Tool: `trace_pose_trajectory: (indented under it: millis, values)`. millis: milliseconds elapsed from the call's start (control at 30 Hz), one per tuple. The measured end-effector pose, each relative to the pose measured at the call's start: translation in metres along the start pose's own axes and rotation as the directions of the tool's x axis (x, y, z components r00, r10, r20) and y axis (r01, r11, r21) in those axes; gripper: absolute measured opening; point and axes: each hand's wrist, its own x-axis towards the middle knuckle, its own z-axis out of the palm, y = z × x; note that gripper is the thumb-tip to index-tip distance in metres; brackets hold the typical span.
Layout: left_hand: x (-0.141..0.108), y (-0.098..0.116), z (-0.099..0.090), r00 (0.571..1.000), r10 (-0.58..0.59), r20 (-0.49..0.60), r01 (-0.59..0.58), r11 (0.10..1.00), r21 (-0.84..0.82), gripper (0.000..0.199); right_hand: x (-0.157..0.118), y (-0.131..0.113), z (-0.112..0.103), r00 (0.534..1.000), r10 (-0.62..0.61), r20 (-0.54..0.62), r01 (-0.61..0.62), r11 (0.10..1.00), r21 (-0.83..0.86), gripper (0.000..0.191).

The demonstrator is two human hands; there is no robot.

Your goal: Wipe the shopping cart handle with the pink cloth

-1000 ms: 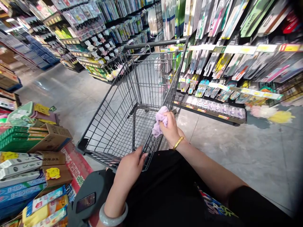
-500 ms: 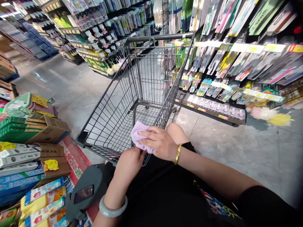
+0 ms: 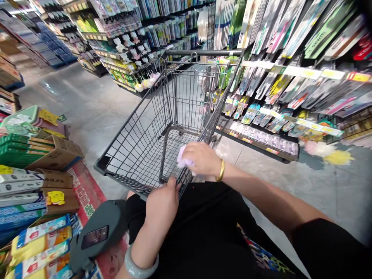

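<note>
A dark grey wire shopping cart (image 3: pixel 132 135) stands before me, its basket bare inside. My left hand (image 3: pixel 162 203) is closed around the cart's near rim at the corner closest to me, thumb on top. In my right hand (image 3: pixel 202 158) is a bunched light purple cloth (image 3: pixel 183 158), held against the cart's right rim near that corner. The fingers curl over the cloth and hide part of it. A pale bangle (image 3: pixel 141 265) circles the left wrist and a gold one (image 3: pixel 221 170) the right.
On the right, a shelf rack (image 3: pixel 252 143) of hanging packaged goods stands close beside the cart. Stacked cartons (image 3: pixel 62 153) and wipe packs (image 3: pixel 43 240) line the left. A phone (image 3: pixel 95 237) lies on a grey stool-like surface (image 3: pixel 114 217) by my left side.
My right hand has moved the purple cloth away from my left hand, rightward and up along the cart's rim. My left hand stays at the near corner, its thumb now showing on top.
</note>
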Motion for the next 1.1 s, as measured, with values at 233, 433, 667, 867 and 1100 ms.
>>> trace_pose_trajectory:
  millis: [233,433,667,867,1100]
  values:
    - [-0.002,-0.003,0.013,0.993,0.003,-0.115,0.002,0.999,0.047,0.041,0.02,0.064,-0.019,0.948,0.261,-0.182,-0.301,0.921,-0.247,0.016]
    - [-0.005,-0.025,0.019,0.987,0.033,-0.158,-0.02,0.996,0.083,0.043,0.019,0.036,-0.004,0.975,0.188,-0.119,-0.214,0.941,-0.263,0.022]
    - [-0.005,-0.065,0.022,0.982,0.061,-0.178,-0.039,0.992,0.124,0.043,0.015,-0.011,0.019,0.971,0.159,-0.18,-0.179,0.979,-0.098,0.017]
    - [0.008,-0.113,0.023,0.987,0.071,-0.144,-0.049,0.987,0.15,0.046,0.032,-0.035,0.034,0.996,0.047,-0.072,-0.052,0.996,-0.071,0.019]
    - [0.028,-0.165,0.029,0.981,0.15,-0.124,-0.142,0.987,0.07,0.052,0.045,0.031,-0.001,0.92,0.351,-0.172,-0.381,0.904,-0.194,0.019]
